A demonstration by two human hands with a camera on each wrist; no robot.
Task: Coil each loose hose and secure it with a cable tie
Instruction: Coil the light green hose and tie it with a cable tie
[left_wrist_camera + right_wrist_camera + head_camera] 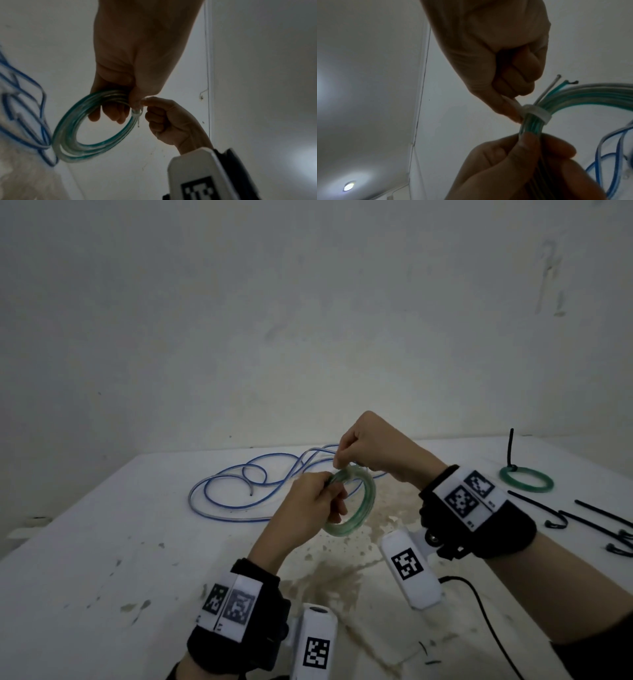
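Observation:
A green-striped clear hose coil (359, 510) is held above the table between both hands. My left hand (334, 494) grips the coil's upper left part, thumb on top. In the right wrist view a white cable tie (537, 112) circles the bundled turns just above my left hand (527, 136). My right hand (510, 106) pinches the tie's tail beside the bundle. Two hose ends (559, 81) stick out past the tie. A loose blue-striped hose (236, 491) lies sprawled on the table behind the hands. The left wrist view shows the coil (68, 135) hanging from my left hand (125, 105).
At the right lies a smaller green coil (525, 479) bound with a black tie. Several black cable ties (582, 518) lie near the right edge. A black cable (486, 614) runs off the front. The white table (102, 542) is stained in the middle, and a wall stands close behind.

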